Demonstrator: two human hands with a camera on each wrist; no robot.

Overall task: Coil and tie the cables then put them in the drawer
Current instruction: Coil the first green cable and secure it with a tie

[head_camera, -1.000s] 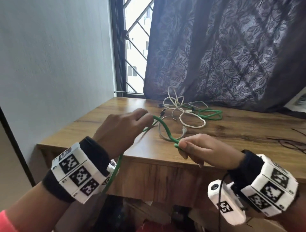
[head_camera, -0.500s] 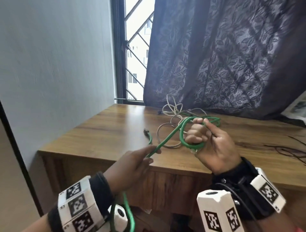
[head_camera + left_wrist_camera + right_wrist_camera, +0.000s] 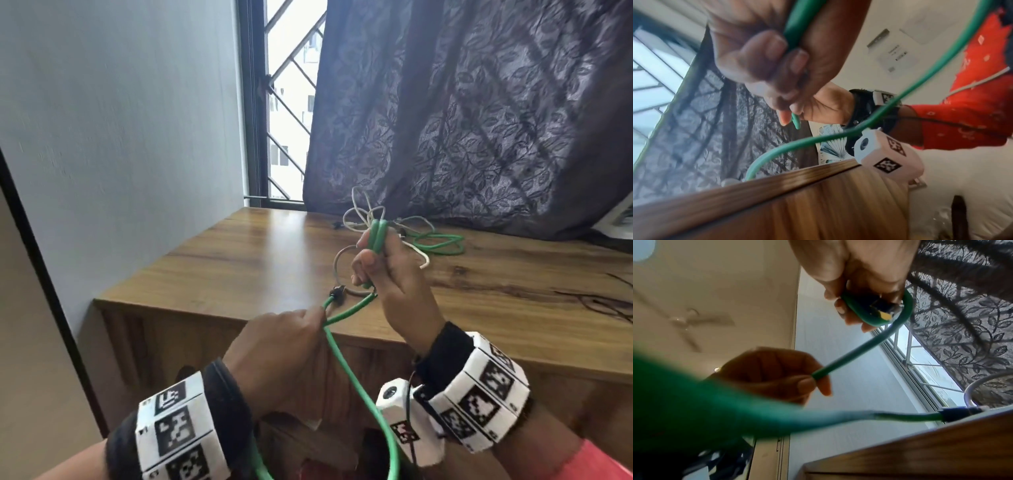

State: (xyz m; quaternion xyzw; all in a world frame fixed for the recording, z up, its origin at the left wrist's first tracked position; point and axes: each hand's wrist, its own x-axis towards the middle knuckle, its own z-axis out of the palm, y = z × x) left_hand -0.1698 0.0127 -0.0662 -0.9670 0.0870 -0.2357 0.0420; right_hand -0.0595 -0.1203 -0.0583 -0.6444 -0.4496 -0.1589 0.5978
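Note:
A thick green cable [image 3: 360, 387] runs up from below the table edge through both hands. My left hand [image 3: 318, 317] pinches it in front of the table [image 3: 239, 267], and the cable's black plug [image 3: 337, 294] sticks out just past the fingers. My right hand [image 3: 368, 263] is raised above the table and grips small upright loops of the green cable [image 3: 376, 236]. In the right wrist view the loops [image 3: 875, 321] curl round my right fingers, with a connector [image 3: 881, 312] inside. The left wrist view shows my left fingers [image 3: 766, 65] curled round the cable [image 3: 801, 24].
A tangle of white cables [image 3: 366, 219] and a thin green cable [image 3: 440, 245] lie at the back of the table, near a dark patterned curtain [image 3: 479, 120]. Thin dark wires [image 3: 603, 301] lie at the right edge. A wall and a barred window are to the left.
My right hand has turned so the green loops now stand upright, and it has drawn closer to my left hand, which still pinches the cable near the table edge.

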